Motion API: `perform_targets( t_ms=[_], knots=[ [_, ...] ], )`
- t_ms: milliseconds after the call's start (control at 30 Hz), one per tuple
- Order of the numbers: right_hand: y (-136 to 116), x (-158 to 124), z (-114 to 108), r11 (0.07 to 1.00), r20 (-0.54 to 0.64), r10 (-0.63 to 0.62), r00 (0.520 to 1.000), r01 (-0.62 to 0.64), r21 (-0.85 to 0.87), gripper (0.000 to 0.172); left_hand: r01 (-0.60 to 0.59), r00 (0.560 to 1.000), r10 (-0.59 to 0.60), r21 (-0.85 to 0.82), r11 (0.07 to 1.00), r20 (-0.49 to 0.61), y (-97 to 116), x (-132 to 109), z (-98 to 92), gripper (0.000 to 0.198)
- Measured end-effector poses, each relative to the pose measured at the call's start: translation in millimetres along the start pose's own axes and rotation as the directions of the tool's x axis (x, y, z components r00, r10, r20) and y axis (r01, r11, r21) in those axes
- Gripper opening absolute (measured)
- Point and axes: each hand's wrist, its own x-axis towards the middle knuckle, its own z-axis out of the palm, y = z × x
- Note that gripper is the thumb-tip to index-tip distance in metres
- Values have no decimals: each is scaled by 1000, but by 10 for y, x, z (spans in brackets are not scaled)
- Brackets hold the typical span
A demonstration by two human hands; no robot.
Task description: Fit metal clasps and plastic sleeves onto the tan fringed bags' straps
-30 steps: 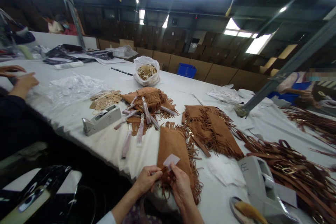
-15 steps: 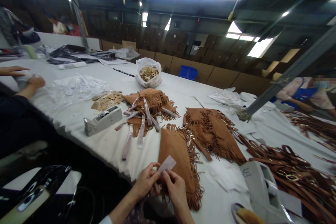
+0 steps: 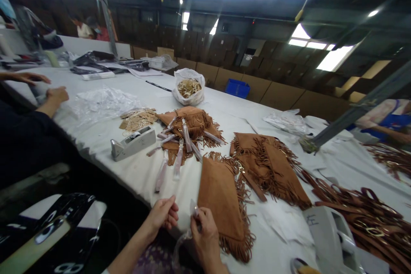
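- While the near bag (image 3: 220,197) lies flat on it, the white table (image 3: 221,103) spreads out on all sides.
- Right of the near bag is a heap of brown straps (image 3: 369,218) with gold-coloured metal parts.
- Beyond the near bag and to its right, the far bag (image 3: 271,167) lies flat, fringed too.
- The near bag's long axis runs from its far end back toward the person, slanting rightward as it nears; fringe hangs along its right side and near end.
- Beyond the near bag and to its left, a fringed bag (image 3: 192,117) carries straps in clear sleeves (image 3: 178,162).
- Farther beyond the near bag, an open plastic bag (image 3: 188,101) holds a mound of tan tags (image 3: 189,87) with pale strings.
- At the back, past the near bag, sits a blue bin (image 3: 236,90); its inside is hidden.
- Right of the near bag, a grey tape dispenser (image 3: 327,239) holds a roll.
- Just left of the near bag, the right hand (image 3: 205,227) pinches a pale slip (image 3: 193,206), its tip pointing up and away from the person.
- Farther left of the near bag, the left hand (image 3: 165,213) is loosely curled; I cannot tell whether it holds anything.
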Motion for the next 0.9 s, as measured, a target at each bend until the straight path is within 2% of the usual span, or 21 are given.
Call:
perform_targets(
  t_ms=[67,167,233,300,400,467,567,767,900],
  knots=[
    [41,-34,40,995,21,-78,997,79,-65,19,152,981,-150,-3,988,125,64,-57,-97,66],
    [148,-98,94,966,20,-194,981,195,-169,27,289,914,-293,56,956,282,84,-88,-97,71],
    [203,-145,101,946,13,-244,970,241,-218,30,302,875,-319,104,948,365,57,-76,-35,66],
    [213,-191,81,941,-5,-220,975,211,-265,31,266,857,-300,139,954,420,21,-62,36,55],
    [147,-250,33,933,-33,-45,998,30,-359,36,178,876,-230,160,971,424,-9,-79,107,40],
    [83,-275,13,911,-15,89,996,-87,-402,39,110,894,-174,173,979,412,-6,-117,131,35],
    [9,-287,20,898,22,198,980,-172,-405,44,7,912,-94,213,977,398,11,-184,156,34],
    [-53,-274,61,962,-21,187,982,-187,-200,40,-99,929,6,233,967,370,-5,-241,154,33],
    [-54,-242,-99,983,24,179,984,-177,-48,48,-119,941,32,242,963,338,-39,-255,69,25]
  ],
)
